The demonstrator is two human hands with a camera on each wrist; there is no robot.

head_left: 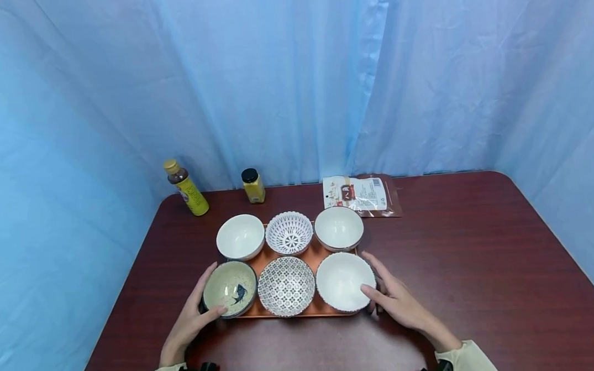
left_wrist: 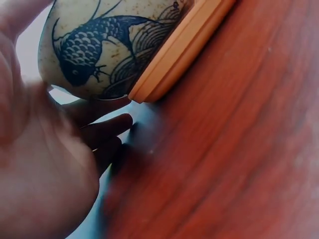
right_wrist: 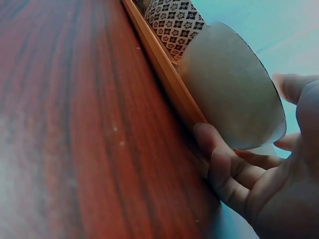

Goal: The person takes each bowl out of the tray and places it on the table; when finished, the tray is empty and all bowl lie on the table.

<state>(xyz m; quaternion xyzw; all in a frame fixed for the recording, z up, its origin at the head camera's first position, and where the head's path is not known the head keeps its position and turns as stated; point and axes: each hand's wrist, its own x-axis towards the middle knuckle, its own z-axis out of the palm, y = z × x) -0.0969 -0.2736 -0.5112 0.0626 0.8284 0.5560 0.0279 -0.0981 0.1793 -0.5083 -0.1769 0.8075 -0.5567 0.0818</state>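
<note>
An orange tray (head_left: 262,260) carries two rows of bowls near the table's front. My left hand (head_left: 195,317) grips the tray's left end, its thumb over the rim of a greenish bowl (head_left: 230,285) with a dark fish pattern. At the other end, my right hand (head_left: 399,303) holds the tray with curled fingers (right_wrist: 232,172); its thumb lies over the rim of a white bowl (head_left: 343,277). Between these stands a patterned bowl (head_left: 286,285). Behind are a white bowl (head_left: 239,236), a black-and-white patterned bowl (head_left: 289,233) and another white bowl (head_left: 338,228).
Beyond the tray stand a yellow-labelled bottle (head_left: 190,193) and a small black-capped jar (head_left: 253,186). A brown and white packet (head_left: 362,195) lies by the back edge. Blue curtains (head_left: 283,86) hang around the dark red table (head_left: 469,255).
</note>
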